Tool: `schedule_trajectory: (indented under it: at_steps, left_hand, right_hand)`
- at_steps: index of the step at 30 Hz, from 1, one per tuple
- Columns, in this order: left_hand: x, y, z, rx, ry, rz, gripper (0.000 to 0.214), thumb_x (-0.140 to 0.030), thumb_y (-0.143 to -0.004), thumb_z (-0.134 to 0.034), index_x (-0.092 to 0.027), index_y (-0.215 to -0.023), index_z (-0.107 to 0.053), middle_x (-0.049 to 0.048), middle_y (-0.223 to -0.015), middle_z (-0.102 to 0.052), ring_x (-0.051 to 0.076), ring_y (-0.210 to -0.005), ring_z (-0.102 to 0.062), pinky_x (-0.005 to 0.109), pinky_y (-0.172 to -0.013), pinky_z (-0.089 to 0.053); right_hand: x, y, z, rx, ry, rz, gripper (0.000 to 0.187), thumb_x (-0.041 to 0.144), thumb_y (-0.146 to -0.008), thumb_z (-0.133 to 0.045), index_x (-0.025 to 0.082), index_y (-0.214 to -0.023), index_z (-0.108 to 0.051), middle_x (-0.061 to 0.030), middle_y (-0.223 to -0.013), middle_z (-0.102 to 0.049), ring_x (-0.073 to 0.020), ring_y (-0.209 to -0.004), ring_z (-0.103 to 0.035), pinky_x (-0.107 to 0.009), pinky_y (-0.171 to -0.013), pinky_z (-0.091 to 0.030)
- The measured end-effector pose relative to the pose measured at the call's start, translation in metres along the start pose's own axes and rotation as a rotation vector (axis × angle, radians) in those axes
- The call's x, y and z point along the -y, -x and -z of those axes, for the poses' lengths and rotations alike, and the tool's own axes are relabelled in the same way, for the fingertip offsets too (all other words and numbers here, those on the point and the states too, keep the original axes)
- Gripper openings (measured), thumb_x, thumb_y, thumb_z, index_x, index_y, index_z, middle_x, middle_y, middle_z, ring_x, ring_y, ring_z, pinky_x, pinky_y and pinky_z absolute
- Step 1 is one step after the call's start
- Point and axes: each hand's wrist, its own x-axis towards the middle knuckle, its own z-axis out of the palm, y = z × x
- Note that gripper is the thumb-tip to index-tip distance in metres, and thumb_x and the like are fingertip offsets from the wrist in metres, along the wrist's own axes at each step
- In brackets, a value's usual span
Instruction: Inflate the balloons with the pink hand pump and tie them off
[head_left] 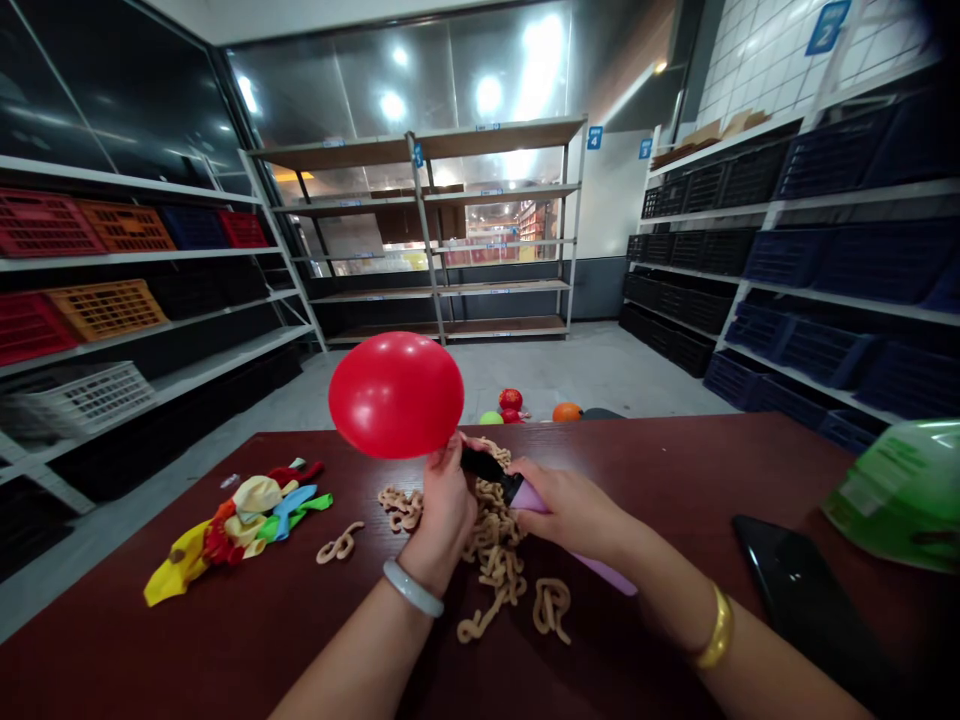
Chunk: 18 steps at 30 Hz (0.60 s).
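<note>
A round, inflated red balloon (396, 395) stands out to the left above the table. My left hand (450, 492) is closed around the balloon's neck, at the black nozzle end of a balloon pump (606, 574). The pump's body is purple, and my right hand (570, 508) is wrapped around it. The balloon's mouth is hidden by my left fingers. Beneath and between my hands lies a heap of tan, curly, rope-like pieces (499, 565). One loose curl (340, 543) sits apart to the left, another (552, 608) to the front right.
Deflated balloons (255, 510) in several colours lie on the left of the dark red table (255, 650). On the right are a black phone (799, 590) and a green plastic bag (900, 490). Inflated balloons (511, 400) are on the floor beyond. Shelves with crates (112, 310) flank both sides.
</note>
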Motion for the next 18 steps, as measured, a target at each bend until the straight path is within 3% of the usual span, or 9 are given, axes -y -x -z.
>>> schedule_trajectory:
  at_steps: [3, 6, 12, 18]
  left_hand:
    - [-0.025, -0.024, 0.011, -0.112, 0.103, 0.013, 0.024, -0.003, -0.085, -0.056, -0.017, -0.066, -0.05, -0.0072, -0.05, -0.045, 0.007, -0.047, -0.047, 0.027, -0.071, -0.053]
    - [-0.038, -0.037, 0.02, -0.143, 0.121, 0.076, 0.026, -0.005, -0.091, -0.047, -0.016, -0.068, -0.05, -0.0057, -0.051, -0.046, 0.007, -0.047, -0.048, 0.028, -0.073, -0.054]
    - [-0.027, -0.024, 0.019, -0.152, -0.044, 0.239, 0.023, -0.02, -0.095, -0.049, -0.015, -0.074, -0.055, 0.0061, -0.065, -0.067, 0.016, -0.059, -0.067, 0.03, -0.065, -0.057]
    - [-0.022, -0.015, 0.017, -0.056, -0.116, 0.334, 0.023, -0.022, -0.095, -0.051, -0.015, -0.074, -0.054, 0.0077, -0.068, -0.07, 0.016, -0.06, -0.068, 0.026, -0.06, -0.055]
  right_hand:
    - [-0.007, -0.001, 0.003, 0.055, -0.111, -0.016, 0.045, 0.037, -0.084, -0.058, 0.028, -0.128, -0.053, -0.0049, -0.104, -0.072, -0.0255, -0.092, -0.067, -0.031, -0.072, -0.043]
    - [-0.02, -0.003, 0.007, 0.023, -0.076, -0.079, 0.045, 0.037, -0.084, -0.055, 0.027, -0.128, -0.052, -0.0064, -0.104, -0.072, -0.0275, -0.091, -0.067, -0.034, -0.072, -0.043]
    - [-0.06, -0.006, 0.008, 0.003, 0.207, -0.293, 0.045, 0.036, -0.086, -0.05, 0.022, -0.129, -0.051, -0.0127, -0.11, -0.07, -0.0319, -0.099, -0.067, -0.035, -0.071, -0.042]
    - [-0.076, -0.007, 0.005, 0.072, 0.326, -0.38, 0.044, 0.036, -0.086, -0.054, 0.017, -0.126, -0.051, -0.0152, -0.113, -0.069, -0.0321, -0.104, -0.066, -0.036, -0.075, -0.044]
